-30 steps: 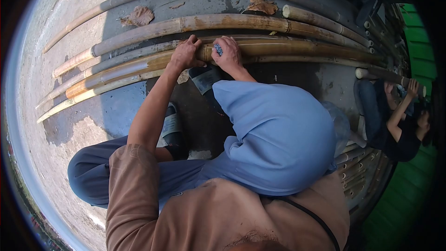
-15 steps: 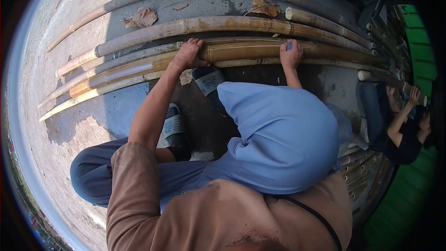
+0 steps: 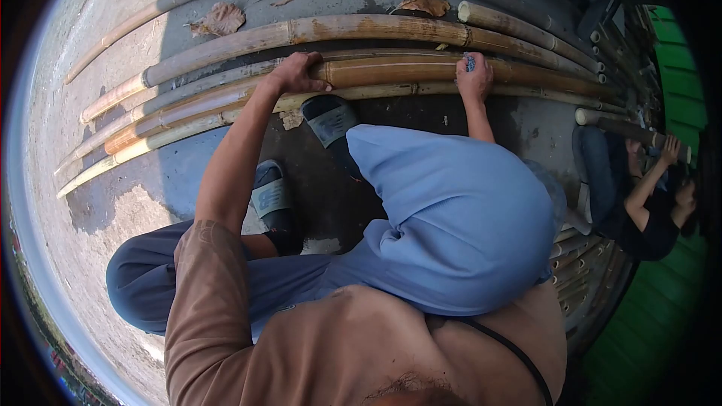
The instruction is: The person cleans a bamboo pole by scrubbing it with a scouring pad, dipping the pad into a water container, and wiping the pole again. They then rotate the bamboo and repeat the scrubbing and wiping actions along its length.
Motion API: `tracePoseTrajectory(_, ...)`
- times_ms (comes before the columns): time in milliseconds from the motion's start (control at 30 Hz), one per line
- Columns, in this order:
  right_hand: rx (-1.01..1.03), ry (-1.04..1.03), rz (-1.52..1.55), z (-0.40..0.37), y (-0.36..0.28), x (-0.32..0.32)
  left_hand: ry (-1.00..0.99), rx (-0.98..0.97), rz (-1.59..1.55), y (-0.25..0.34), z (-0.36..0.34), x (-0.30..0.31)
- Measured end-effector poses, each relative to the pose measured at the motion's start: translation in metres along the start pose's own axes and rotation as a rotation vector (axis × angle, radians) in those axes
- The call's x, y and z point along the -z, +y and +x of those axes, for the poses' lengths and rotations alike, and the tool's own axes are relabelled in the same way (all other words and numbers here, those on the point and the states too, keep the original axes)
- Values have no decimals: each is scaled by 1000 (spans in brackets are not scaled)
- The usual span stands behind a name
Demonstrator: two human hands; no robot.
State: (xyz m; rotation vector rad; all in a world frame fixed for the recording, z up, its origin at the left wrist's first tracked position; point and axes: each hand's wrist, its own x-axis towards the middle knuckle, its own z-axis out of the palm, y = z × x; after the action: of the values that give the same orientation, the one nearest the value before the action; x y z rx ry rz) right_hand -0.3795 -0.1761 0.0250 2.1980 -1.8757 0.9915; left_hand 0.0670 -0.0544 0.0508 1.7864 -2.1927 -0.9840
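Brown bamboo pole (image 3: pixel 391 71) lies on grey concrete ground (image 3: pixel 188 173). Left hand (image 3: pixel 295 75) clasps it, fingers curled over. Right hand (image 3: pixel 474 79) pinches a small blue abrasive pad (image 3: pixel 468 62) against it.

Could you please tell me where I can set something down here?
Bare concrete lies between the nearest bamboo pole, the sandals and the knee; another patch lies right of the right hand gripping a blue object. The poles beyond are packed tight.
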Motion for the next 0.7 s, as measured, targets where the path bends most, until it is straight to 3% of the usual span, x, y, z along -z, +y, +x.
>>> tracePoseTrajectory(33,-38,5,-125,7,39,5,11,-18,16,-1,2,-3)
tracePoseTrajectory(100,-27,77,-126,8,54,5,33,-62,58,-10,8,-18)
tracePoseTrajectory(200,86,64,69,-13,-24,-33,119,-94,206,-4,5,-28)
tracePoseTrajectory(300,231,-257,425,-59,-170,-55,149,-80,269,0,3,-29)
tracePoseTrajectory(333,317,-268,518,-75,-208,-62,128,-80,243,-3,5,-30)
tracePoseTrajectory(400,406,-327,581,-80,-229,-56,122,-165,220,-6,10,-27)
tracePoseTrajectory(467,403,-419,514,-60,-219,-31,97,-140,209,-9,12,-22)
tracePoseTrajectory(667,29,-76,31,5,11,-10,-11,76,71,-1,12,3)
tracePoseTrajectory(700,-22,-30,-44,13,22,2,-35,117,89,3,11,6)
